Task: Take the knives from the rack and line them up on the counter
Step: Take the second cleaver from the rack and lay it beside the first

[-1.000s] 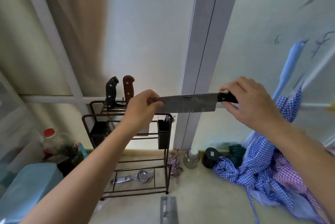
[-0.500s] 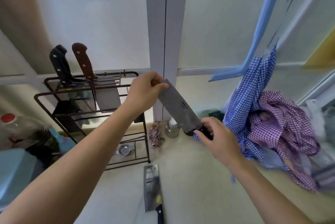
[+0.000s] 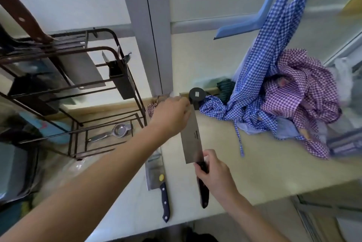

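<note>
— Two hands hold what?
— Your right hand (image 3: pixel 212 176) wraps the cleaver (image 3: pixel 193 140) handle; your left hand (image 3: pixel 172 115) pinches its far tip, fingers together, right of the rack (image 3: pixel 78 85).
— And hidden parts?
— One laid knife (image 3: pixel 157 181) lies on the counter (image 3: pixel 254 163) nearer you; two racked handles are cropped, blurred.

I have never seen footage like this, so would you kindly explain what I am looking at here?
There is no machine: a person wears a wide-angle camera on the head, looking down at their own bare hands. The left hand steadies the far end of a cleaver, while the right hand grips its dark handle. On the pale counter a second cleaver already lies beside it. The wire rack on the left holds a brown-handled knife. Checked cloths are heaped on the right.
</note>
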